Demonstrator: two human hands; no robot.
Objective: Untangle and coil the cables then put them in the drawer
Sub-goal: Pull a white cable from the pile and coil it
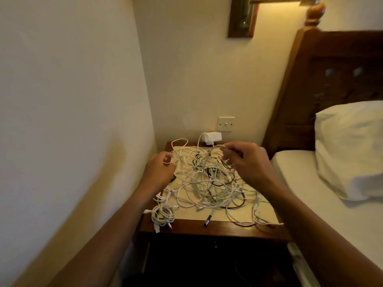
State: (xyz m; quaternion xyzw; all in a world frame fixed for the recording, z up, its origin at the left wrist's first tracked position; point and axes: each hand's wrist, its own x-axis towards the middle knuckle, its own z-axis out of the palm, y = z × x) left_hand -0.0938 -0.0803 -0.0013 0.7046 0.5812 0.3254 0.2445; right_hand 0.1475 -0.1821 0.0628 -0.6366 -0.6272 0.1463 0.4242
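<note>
- Under the nightstand point(209, 227), lower centre, all is too dark to read.
- Tangled cables point(207, 184) sprawl across its top, with a coiled bundle point(163, 214) at its lower-left corner.
- Left hand point(159, 171) pinches a white strand; right hand point(247, 162) grips lifted loops.
- Pillow point(350, 150) is cut off at the right edge.

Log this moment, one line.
left hand: grips cable loop | right hand: pinches lifted strand | tangle: on nightstand | coiled bundle: front-left corner
</note>
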